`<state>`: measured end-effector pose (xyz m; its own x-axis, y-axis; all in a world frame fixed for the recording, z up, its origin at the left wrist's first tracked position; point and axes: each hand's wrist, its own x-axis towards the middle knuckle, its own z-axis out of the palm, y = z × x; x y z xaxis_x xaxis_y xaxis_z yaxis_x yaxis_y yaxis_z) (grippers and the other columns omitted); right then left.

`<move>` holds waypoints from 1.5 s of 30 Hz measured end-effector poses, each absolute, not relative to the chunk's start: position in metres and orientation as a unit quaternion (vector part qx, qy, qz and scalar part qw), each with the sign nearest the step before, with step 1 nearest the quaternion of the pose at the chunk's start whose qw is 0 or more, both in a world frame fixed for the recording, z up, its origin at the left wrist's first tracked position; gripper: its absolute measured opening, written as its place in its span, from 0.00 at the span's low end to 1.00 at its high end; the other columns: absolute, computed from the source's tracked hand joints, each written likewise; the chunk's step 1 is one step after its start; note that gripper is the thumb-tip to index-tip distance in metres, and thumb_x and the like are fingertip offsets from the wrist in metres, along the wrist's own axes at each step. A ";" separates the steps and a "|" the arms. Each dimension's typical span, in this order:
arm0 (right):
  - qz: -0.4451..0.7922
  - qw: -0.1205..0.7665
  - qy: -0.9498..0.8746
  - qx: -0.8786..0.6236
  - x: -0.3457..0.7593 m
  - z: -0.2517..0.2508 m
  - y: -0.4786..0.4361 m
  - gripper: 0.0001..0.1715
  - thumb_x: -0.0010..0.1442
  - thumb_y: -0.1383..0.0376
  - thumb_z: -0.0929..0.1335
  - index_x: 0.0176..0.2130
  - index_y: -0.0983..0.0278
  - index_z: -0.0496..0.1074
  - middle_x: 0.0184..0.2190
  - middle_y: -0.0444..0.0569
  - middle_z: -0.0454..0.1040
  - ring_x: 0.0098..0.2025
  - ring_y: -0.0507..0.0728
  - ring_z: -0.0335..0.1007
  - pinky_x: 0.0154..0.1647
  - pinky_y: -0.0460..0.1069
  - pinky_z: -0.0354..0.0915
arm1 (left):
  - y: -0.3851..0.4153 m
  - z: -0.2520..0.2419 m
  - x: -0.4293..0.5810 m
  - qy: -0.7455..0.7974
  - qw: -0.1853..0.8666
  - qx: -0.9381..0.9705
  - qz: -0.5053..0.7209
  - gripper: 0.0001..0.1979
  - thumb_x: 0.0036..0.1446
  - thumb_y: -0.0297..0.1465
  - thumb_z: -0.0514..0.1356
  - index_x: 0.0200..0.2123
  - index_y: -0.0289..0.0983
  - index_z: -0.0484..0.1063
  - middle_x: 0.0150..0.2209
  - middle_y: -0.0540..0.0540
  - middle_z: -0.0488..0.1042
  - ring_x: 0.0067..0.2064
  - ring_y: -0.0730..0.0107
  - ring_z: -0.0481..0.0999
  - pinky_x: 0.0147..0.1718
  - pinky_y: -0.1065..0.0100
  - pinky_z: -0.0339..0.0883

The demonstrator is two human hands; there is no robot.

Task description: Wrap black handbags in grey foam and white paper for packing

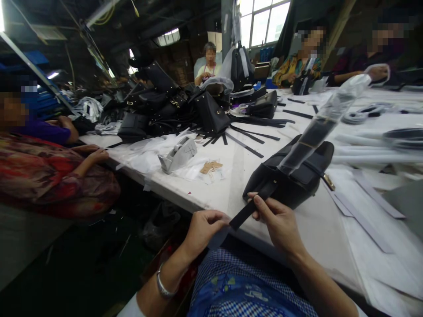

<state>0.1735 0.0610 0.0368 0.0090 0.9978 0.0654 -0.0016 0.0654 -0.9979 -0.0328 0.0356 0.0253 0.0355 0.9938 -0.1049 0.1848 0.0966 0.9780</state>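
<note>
A black handbag [287,180] lies tilted on the white table in front of me, and its handle [313,136] stands up wrapped in clear plastic. My right hand [277,218] pinches a black strap [246,215] between thumb and fingers, close to the bag's near side. At the strap's free end, my left hand [206,226] has thumb and forefinger pressed together. Below those fingers hangs a thin greyish strip [218,238], which the left hand seems to pinch. The exact contact at the strap tip is hard to see.
A grey tape dispenser [180,154] and small brown tags [211,167] sit left of the bag. Black bags [211,112] and loose straps [247,147] are heaped farther back. Grey strips [363,215] lie at right. Co-workers [299,66] are around the table, one [56,171] at left.
</note>
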 end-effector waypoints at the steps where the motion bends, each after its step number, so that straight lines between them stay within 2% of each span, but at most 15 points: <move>1: 0.472 0.526 -0.512 -0.488 0.171 0.037 0.061 0.26 0.61 0.50 0.70 0.48 0.66 0.79 0.21 0.44 0.71 0.26 0.53 0.67 0.32 0.49 0.66 | 0.034 0.025 -0.033 0.555 0.496 0.528 0.408 0.07 0.48 0.35 0.69 0.31 0.39 0.83 0.31 0.45 0.83 0.34 0.60 0.80 0.35 0.66 0.70; 4: 0.445 0.537 -0.516 -0.497 0.168 0.038 0.063 0.24 0.61 0.50 0.70 0.48 0.65 0.79 0.21 0.44 0.71 0.27 0.53 0.67 0.32 0.49 0.67 | 0.030 0.024 -0.034 0.547 0.525 0.520 0.393 0.10 0.49 0.36 0.69 0.34 0.38 0.84 0.33 0.45 0.83 0.35 0.60 0.80 0.35 0.67 0.70; 13: 0.424 0.528 -0.537 -0.503 0.166 0.035 0.065 0.22 0.62 0.52 0.70 0.47 0.64 0.80 0.25 0.46 0.75 0.27 0.53 0.68 0.32 0.49 0.68 | 0.030 0.024 -0.035 0.521 0.568 0.502 0.394 0.10 0.48 0.36 0.70 0.34 0.37 0.83 0.33 0.45 0.83 0.33 0.62 0.80 0.33 0.67 0.70; 20: 0.447 0.520 -0.541 -0.487 0.169 0.035 0.066 0.23 0.61 0.51 0.70 0.47 0.65 0.79 0.24 0.45 0.74 0.26 0.53 0.68 0.32 0.49 0.67 | 0.034 0.031 -0.030 0.520 0.579 0.480 0.405 0.13 0.47 0.37 0.71 0.36 0.36 0.83 0.34 0.42 0.83 0.34 0.61 0.81 0.36 0.65 0.72; 27: 0.435 0.542 -0.520 -0.497 0.172 0.033 0.067 0.23 0.61 0.51 0.70 0.47 0.64 0.80 0.24 0.45 0.74 0.27 0.53 0.68 0.31 0.49 0.68 | 0.030 0.028 -0.029 0.503 0.604 0.465 0.409 0.13 0.47 0.39 0.71 0.33 0.36 0.83 0.31 0.44 0.83 0.30 0.66 0.79 0.34 0.67 0.71; 33: 0.444 0.534 -0.532 -0.484 0.171 0.031 0.067 0.23 0.61 0.51 0.70 0.47 0.64 0.80 0.23 0.45 0.73 0.27 0.53 0.68 0.31 0.49 0.67 | 0.031 0.026 -0.030 0.509 0.602 0.445 0.425 0.17 0.45 0.40 0.73 0.35 0.36 0.83 0.32 0.43 0.83 0.31 0.65 0.80 0.34 0.67 0.71; 41: 0.442 0.542 -0.527 -0.482 0.171 0.034 0.068 0.22 0.61 0.52 0.70 0.46 0.64 0.80 0.22 0.44 0.73 0.26 0.53 0.67 0.31 0.49 0.67 | 0.031 0.026 -0.028 0.495 0.628 0.438 0.411 0.15 0.46 0.39 0.72 0.35 0.35 0.83 0.32 0.43 0.83 0.30 0.68 0.79 0.33 0.69 0.70; 45: 0.442 0.547 -0.524 -0.481 0.170 0.033 0.068 0.21 0.61 0.52 0.71 0.46 0.64 0.80 0.26 0.46 0.75 0.27 0.52 0.68 0.32 0.49 0.67 | 0.030 0.026 -0.028 0.485 0.630 0.446 0.411 0.13 0.48 0.39 0.71 0.33 0.34 0.83 0.29 0.45 0.81 0.28 0.70 0.77 0.33 0.70 0.69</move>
